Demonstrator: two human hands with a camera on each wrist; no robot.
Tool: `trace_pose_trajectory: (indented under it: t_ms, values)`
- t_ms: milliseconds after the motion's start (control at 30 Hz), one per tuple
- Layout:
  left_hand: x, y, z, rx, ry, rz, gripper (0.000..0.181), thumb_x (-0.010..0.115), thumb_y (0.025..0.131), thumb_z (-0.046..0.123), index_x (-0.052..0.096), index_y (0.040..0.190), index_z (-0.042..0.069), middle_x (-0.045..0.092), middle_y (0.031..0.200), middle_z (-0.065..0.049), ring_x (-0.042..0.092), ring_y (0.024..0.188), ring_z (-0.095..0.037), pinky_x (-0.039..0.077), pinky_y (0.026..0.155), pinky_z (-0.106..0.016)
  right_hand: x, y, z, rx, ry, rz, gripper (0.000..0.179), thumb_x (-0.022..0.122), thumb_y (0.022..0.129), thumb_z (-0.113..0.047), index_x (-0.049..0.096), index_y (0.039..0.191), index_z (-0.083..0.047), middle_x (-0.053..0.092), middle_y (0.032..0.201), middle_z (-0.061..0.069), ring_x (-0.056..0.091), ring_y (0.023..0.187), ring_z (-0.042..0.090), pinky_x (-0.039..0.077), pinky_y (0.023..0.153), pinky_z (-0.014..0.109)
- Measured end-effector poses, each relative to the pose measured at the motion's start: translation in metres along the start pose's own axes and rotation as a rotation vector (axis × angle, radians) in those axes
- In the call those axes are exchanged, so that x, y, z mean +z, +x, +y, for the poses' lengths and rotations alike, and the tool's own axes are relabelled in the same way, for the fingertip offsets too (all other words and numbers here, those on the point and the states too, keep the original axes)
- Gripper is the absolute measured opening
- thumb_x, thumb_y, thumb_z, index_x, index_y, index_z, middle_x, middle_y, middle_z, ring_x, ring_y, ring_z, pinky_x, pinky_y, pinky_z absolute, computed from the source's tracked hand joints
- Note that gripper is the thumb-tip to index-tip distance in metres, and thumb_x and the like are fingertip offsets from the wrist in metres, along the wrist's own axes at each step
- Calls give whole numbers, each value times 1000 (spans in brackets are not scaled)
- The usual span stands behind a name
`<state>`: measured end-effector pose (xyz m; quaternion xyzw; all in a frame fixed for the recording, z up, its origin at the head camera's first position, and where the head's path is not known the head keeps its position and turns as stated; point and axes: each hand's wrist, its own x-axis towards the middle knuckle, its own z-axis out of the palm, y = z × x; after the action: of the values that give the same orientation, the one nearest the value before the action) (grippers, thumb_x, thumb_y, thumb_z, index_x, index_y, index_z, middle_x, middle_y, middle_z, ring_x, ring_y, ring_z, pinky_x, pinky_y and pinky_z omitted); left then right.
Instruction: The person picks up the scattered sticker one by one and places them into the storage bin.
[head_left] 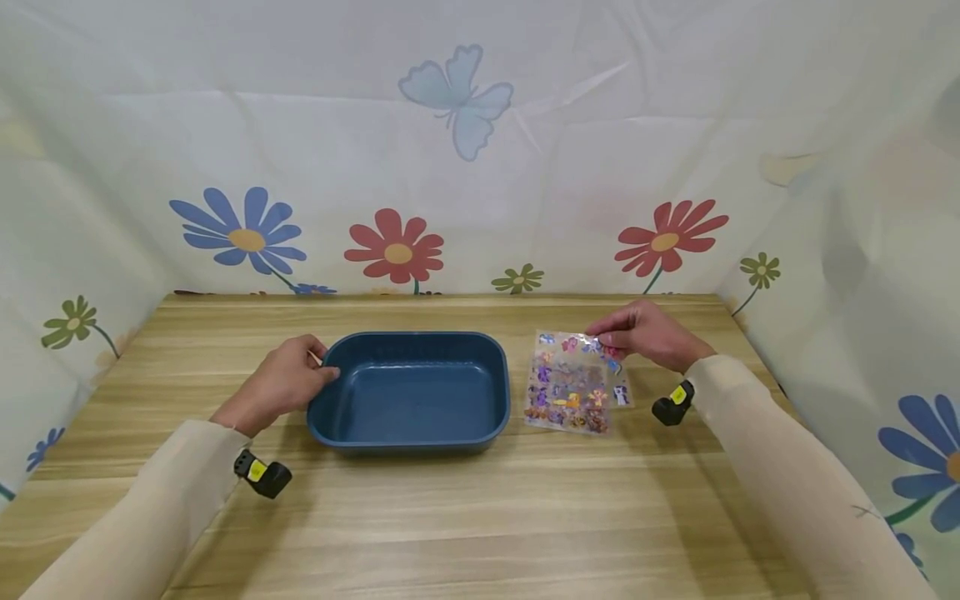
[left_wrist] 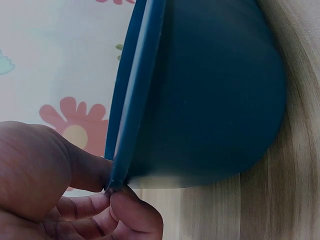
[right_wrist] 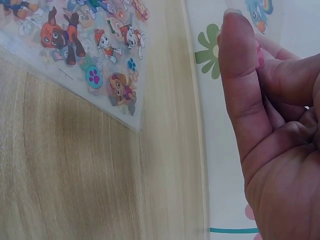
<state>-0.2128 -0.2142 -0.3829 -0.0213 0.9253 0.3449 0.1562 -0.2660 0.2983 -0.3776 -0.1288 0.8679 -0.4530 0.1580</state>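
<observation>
A dark blue plastic basin point(head_left: 408, 442) with rounded corners sits on the table. My left hand point(head_left: 281, 379) pinches its rim at the left end, thumb on the inner side, and the left wrist view shows the fingers point(left_wrist: 137, 215) beneath the rim. To the right of the basin, my right hand point(head_left: 648, 335) pinches a clear sticker sheet point(head_left: 621, 395) with cartoon ponies by its far edge. Beneath or beside it, overlapping, are clear stickers with cartoon puppies point(right_wrist: 107, 45); how many sheets there are I cannot tell. In the right wrist view the pinched edge is mostly hidden behind the thumb point(right_wrist: 240, 65).
The wood-grain table point(head_left: 465, 525) ends at a pale cloth backdrop point(head_left: 300, 150) printed with flowers and a butterfly, which also rises at both sides. Small black cameras point(head_left: 262, 475) are strapped to both wrists.
</observation>
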Motion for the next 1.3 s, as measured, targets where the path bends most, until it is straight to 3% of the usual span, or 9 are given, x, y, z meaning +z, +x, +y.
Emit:
trace_pose_trajectory:
  t_ms: [867,1300]
  values:
    - [0,-4,5,-6,-17,-4,39,57,106,17,46,133,-10,59,106,-23,65,81,-23,61,66,-29,-6,-1,-10,-8,31,-5,24,59,103,0,72,123,4,77,103,17,71,77,14,62,72,29]
    - [0,-3,7,-19,-22,2,39,57,107,17,46,133,-10,58,105,-22,65,81,-23,61,66,-28,-11,5,-15,-18,4,-24,27,59,104,-3,70,126,6,76,110,18,70,78,14,62,74,28]
